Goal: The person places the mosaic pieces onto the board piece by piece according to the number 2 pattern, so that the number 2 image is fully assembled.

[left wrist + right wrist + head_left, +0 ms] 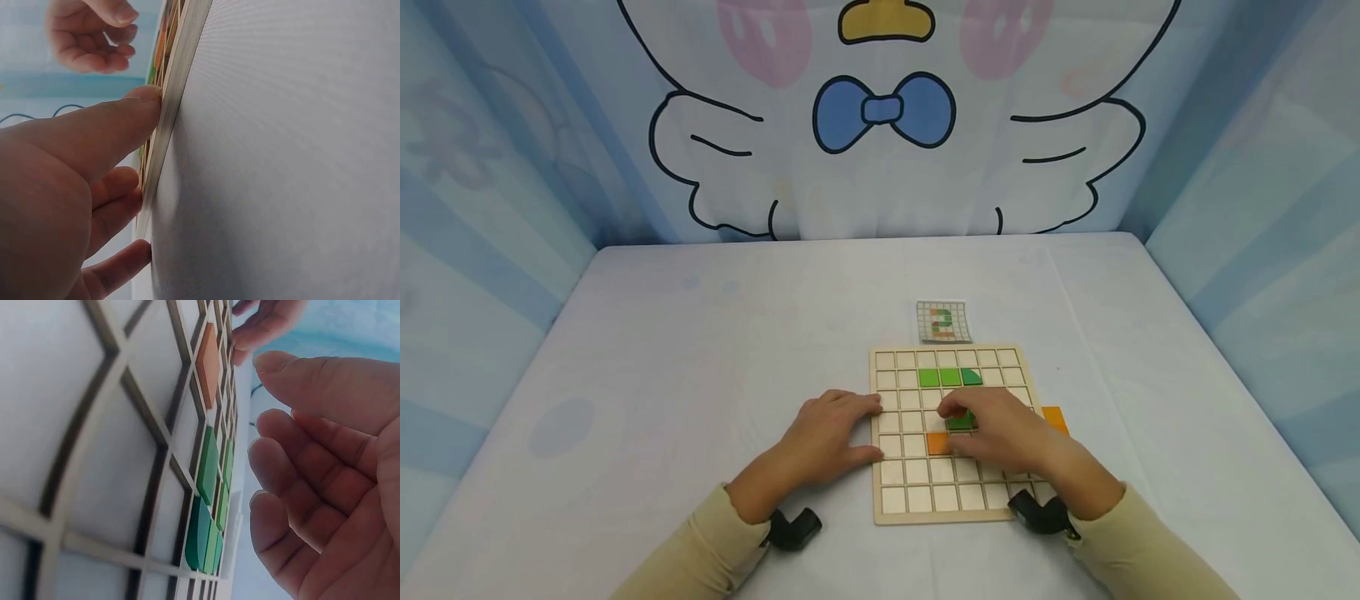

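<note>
A pale wooden grid board lies on the table, and my left hand steadies its left edge with thumb and fingertips. Over the middle of the board is my right hand, its fingers loosely bent; the right wrist view shows nothing between them. Two light green square tiles and a darker green round-cornered tile sit in an upper row. Lower down, an orange square tile and a green tile lie beside the right fingers, which partly cover that area.
Behind the board lies a small card printed with a coloured pattern on a grid. An orange piece rests just past the board's right edge, partly hidden by the right hand. Patterned cloth hangs at the back and sides.
</note>
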{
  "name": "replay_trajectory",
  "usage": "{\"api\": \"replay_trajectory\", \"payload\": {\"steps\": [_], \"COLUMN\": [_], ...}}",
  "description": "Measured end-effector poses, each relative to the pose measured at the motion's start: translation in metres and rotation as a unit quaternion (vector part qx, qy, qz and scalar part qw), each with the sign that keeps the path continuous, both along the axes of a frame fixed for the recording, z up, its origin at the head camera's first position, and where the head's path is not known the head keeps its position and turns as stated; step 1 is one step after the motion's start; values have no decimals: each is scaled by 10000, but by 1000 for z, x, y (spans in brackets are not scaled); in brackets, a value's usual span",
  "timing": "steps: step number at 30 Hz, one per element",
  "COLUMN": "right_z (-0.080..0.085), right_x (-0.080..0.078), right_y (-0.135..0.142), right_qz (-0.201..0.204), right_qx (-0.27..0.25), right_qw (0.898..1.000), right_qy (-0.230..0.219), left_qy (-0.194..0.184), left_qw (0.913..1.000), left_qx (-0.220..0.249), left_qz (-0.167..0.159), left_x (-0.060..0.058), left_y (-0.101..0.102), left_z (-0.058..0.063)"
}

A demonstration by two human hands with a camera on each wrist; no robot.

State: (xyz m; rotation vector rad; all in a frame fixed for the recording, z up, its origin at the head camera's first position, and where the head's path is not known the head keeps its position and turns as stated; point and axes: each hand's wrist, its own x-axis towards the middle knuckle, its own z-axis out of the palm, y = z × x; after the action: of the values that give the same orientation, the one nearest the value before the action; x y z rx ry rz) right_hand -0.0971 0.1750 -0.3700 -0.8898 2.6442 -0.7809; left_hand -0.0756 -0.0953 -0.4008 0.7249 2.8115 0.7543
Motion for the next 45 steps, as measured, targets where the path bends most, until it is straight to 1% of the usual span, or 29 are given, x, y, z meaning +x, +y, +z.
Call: {"api": "replay_trajectory", "payload": {"steps": [7,10,17,22,25,30,33,37,45], "right_z": [7,11,15,18,17,14,11,7,-3], "right_x": [1,2,4,7,10,15,18,23,33], "right_y": [17,26,49,67,78,94,102,111,124], "right_qz": [-107,-151,-594,-1048,-1233,-1358,-1454,-1524,-1660], "right_qx": [-216,-387,-505,-397,-344,-270,-177,-38,458], "right_qw": [9997,9991,9967,9935,9916,9901,9890,9883,9847], "right_qy": [8,-21,208,183,177,232,182,59,-263], "left_qy": [7,28,36,54,94,97,92,113,84], "left_qw": [10000,10000,10000,10000,10000,9999,10000,9999,10000], "left_qx": [18,33,44,26,18,31,26,30,-4], "left_qz": [-3,-2,-3,0,-12,-7,-3,-15,-14], "left_x": [0,0,0,0,0,0,-1,-1,-1], "left_y": [-1,-1,-1,-1,-1,-1,-1,-1,-1], "left_z": [0,0,-1,-2,-3,-3,-3,-3,-3]}}
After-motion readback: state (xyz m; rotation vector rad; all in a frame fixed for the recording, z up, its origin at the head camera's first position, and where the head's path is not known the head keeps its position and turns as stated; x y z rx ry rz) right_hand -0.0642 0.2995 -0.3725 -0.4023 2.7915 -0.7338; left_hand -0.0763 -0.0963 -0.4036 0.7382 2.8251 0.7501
